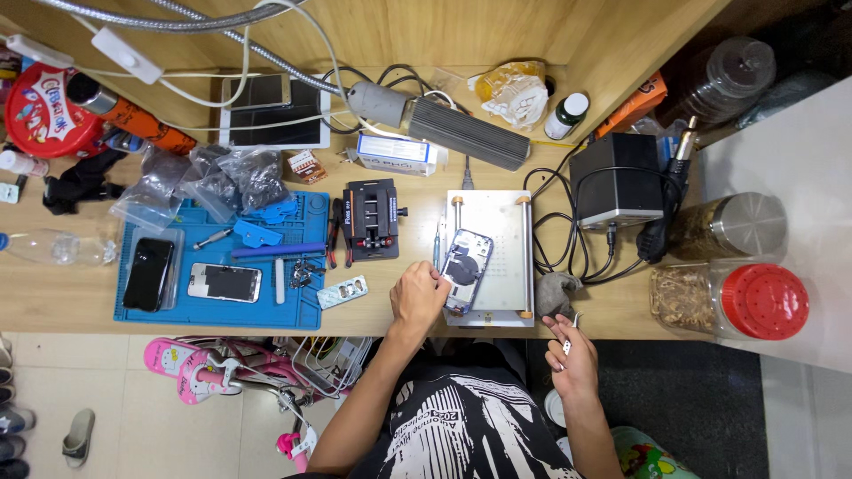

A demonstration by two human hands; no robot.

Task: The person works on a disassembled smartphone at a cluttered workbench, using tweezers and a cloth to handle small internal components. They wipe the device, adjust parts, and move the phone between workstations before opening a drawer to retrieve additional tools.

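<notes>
An opened phone body lies tilted on a silver heating plate near the desk's front edge. My left hand rests at the phone's left side, fingertips touching its edge. My right hand hovers off the desk edge to the right, pinching a small metal tool between its fingers. A grey cloth wad sits just beyond that hand, beside the plate.
A blue work mat at left carries two phones, tweezers and small parts. A black clamp jig stands beside it. A black power box with cables sits at right, jars beyond it. A lamp head overhangs the back.
</notes>
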